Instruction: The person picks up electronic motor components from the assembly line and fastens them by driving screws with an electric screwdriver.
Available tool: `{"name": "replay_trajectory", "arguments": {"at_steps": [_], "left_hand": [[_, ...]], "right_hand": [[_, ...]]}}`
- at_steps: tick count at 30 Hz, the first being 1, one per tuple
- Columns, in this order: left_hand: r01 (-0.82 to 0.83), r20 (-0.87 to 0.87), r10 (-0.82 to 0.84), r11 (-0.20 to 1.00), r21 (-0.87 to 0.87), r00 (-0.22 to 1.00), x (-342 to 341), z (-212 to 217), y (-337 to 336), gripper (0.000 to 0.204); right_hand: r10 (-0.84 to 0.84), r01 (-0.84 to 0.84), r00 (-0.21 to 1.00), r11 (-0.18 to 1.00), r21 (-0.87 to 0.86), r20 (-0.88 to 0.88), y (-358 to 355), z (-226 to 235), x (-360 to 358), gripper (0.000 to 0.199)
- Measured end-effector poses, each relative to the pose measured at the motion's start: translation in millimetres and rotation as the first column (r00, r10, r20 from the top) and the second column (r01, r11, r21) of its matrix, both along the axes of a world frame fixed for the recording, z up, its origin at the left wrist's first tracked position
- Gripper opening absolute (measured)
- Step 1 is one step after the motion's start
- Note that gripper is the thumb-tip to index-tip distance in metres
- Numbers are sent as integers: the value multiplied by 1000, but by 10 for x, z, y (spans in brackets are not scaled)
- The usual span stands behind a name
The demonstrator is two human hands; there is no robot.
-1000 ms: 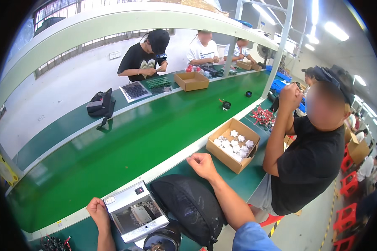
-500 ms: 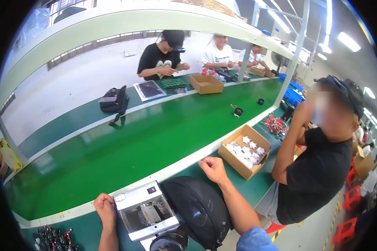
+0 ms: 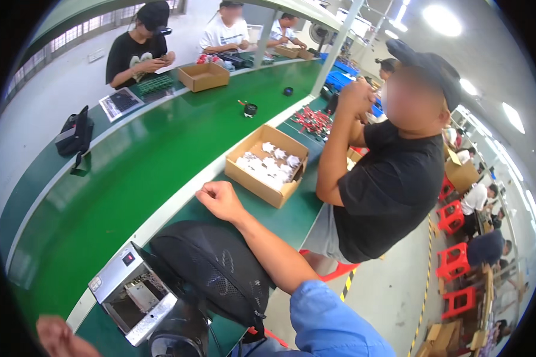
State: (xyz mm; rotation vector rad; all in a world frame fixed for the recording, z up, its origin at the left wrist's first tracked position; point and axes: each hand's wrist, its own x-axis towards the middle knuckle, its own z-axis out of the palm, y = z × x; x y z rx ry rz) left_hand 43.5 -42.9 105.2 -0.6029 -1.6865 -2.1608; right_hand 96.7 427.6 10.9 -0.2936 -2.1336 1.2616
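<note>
My right hand [image 3: 221, 200] is curled into a loose fist by the pale edge of the bench, between a black mesh bag and an open cardboard box [image 3: 262, 185] of small white parts; nothing shows in its fingers. Low at the left is my left hand [image 3: 62, 338], smeared by motion, so its fingers cannot be read. It is nearest a silver machine [image 3: 138, 293] with an open front and a small dark switch. The black bag [image 3: 214, 268] lies against that machine. A round glossy black thing [image 3: 175, 333] stands in front of them.
A green conveyor belt [image 3: 131, 199] runs beyond the bench edge, carrying small black round parts [image 3: 251, 110]. To my right a person in a black shirt [image 3: 393, 178] is close to the bench. Red-wired parts [image 3: 311, 123] lie past the box. Several people work across the belt.
The view has swung right, so bench and belt sit farther left. My left hand has moved away from the machine's side. My right hand stays curled near the box.
</note>
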Motion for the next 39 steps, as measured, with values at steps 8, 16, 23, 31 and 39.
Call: {"name": "replay_trajectory", "arguments": {"at_steps": [8, 16, 23, 31, 39], "left_hand": [[-114, -590, -70, 957, -268, 804, 1201, 677, 1048, 72], [151, -410, -301, 921, -360, 861, 1124, 533, 961, 64], [509, -175, -585, 790, -341, 792, 1035, 368, 1032, 58], [793, 69, -806, 557, -246, 587, 969, 298, 954, 54], [800, 28, -854, 474, -367, 519, 1051, 805, 911, 46]], "right_hand": [[15, -15, 1000, 1000, 0, 4, -51, -27, 5, 30], [-2, 2, 1000, 1000, -5, 21, -59, -65, 22, 30], [18, -17, 999, 999, -37, 31, -51, -55, -6, 31], [22, -22, 1000, 999, -25, 22, -100, -37, -18, 31], [10, -10, 1000, 1000, -29, 17, -79, -38, -17, 28]]}}
